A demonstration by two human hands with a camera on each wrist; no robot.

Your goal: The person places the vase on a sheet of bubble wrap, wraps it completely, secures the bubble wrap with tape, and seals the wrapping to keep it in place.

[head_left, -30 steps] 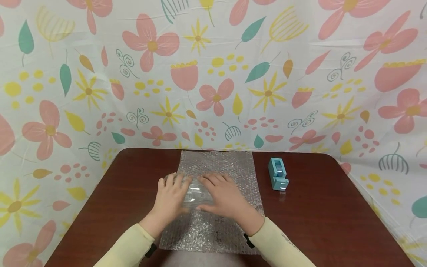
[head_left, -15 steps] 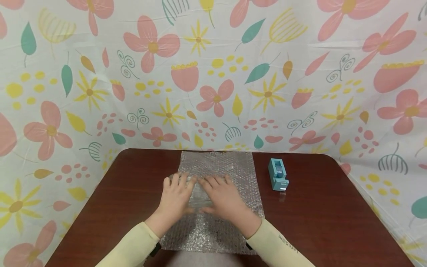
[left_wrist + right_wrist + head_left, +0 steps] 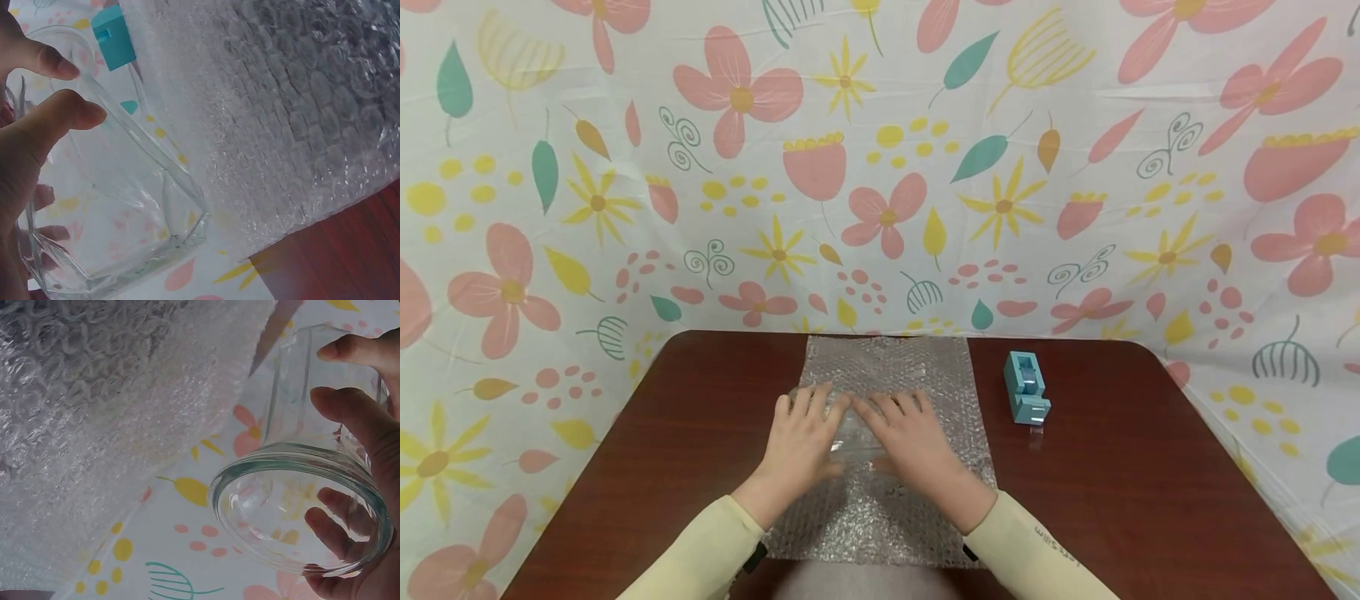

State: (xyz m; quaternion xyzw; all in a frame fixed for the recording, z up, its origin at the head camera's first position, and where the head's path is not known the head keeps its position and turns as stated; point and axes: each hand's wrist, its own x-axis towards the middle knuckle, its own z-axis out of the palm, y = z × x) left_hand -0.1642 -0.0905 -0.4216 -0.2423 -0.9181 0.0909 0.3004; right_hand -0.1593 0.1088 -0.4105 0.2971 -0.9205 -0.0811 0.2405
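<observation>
A clear glass vase (image 3: 854,435) with a round mouth and a faceted body lies on its side across a sheet of bubble wrap (image 3: 868,521). My left hand (image 3: 797,442) holds its faceted base end; that base (image 3: 147,259) shows large in the left wrist view. Around the mouth end curl the fingers of my right hand (image 3: 917,442), and the right wrist view shows the thick round rim (image 3: 228,469) beside them. Thumbs lie on the near side, other fingers over the far side. From the head, both hands cover most of the vase.
A light blue tape dispenser (image 3: 1026,387) stands on the dark wooden table (image 3: 1120,467), right of the bubble wrap, with a bit of tape hanging off its front. Behind the table hangs a flower-patterned cloth (image 3: 887,167).
My left hand has shifted a little to the right, closer to my right hand, so less of the vase shows between them. The bubble wrap and tape dispenser stay where they were.
</observation>
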